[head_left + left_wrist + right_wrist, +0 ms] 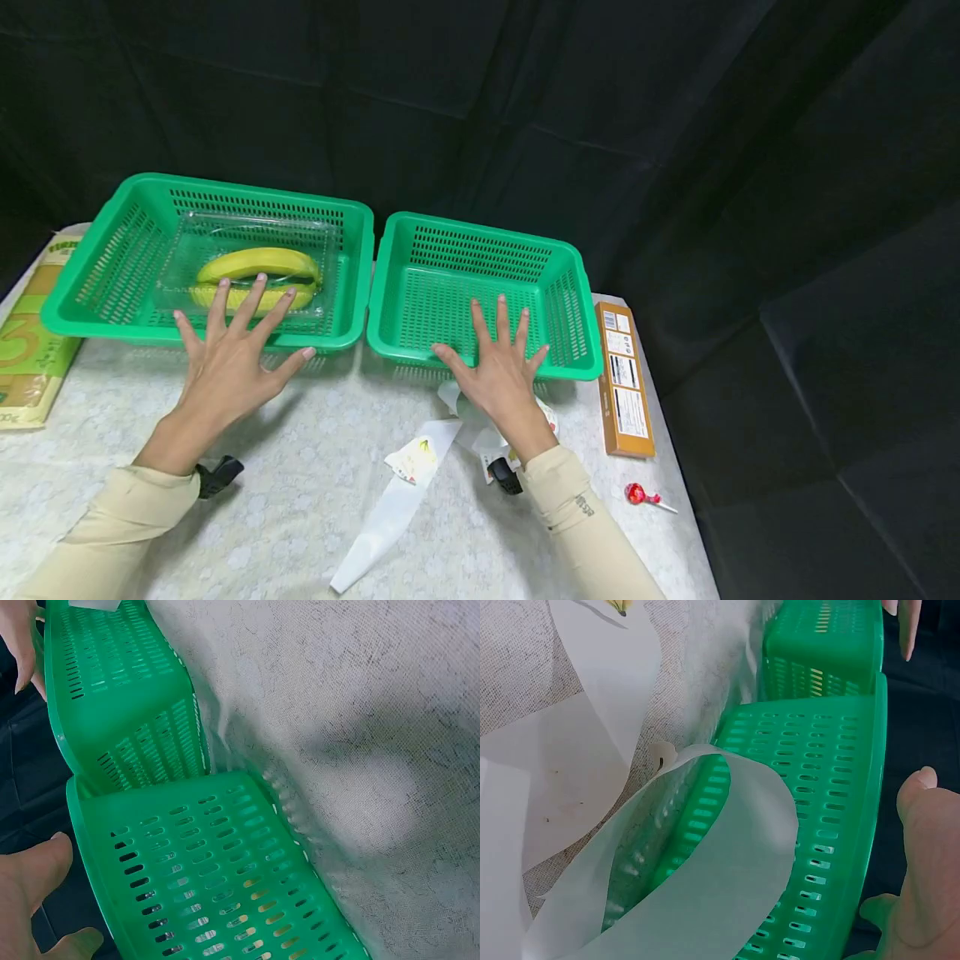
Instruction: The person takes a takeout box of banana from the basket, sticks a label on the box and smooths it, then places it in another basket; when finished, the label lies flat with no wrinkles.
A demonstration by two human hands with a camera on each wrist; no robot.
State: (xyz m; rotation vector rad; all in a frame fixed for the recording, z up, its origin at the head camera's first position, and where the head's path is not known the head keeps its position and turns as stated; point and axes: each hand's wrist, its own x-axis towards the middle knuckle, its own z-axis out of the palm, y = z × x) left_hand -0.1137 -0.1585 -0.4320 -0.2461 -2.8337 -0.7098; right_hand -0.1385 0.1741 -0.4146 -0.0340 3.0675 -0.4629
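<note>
The grip of the left hand (232, 358) is being held spread wide, with nothing grasped, to the left of the right basket (480, 250). The grip of the right hand (498, 371) is being held likewise — fingers splayed, nothing clasped — over the near side of the right basket; whether a rim is being touched by either hand cannot be told. Just left of the right basket, the left basket (127, 279) is being supported by the worktop (285, 517), and in it two bananas (258, 262) are being held along with a clear plastic container (322, 237). In front of the right basket, a pale strip (397, 508) is being seen on the worktop, its looped far part being partly hidden by the right hand; a banana-printed label (416, 458) is being shown on it. Right of the right basket, an orange-brown box (627, 392) is being supported — and, nearer the viewer, a red lollipop (636, 493). Well left of the right basket, a green and yellow packet (30, 350) is being cut off by the view's edge.
</note>
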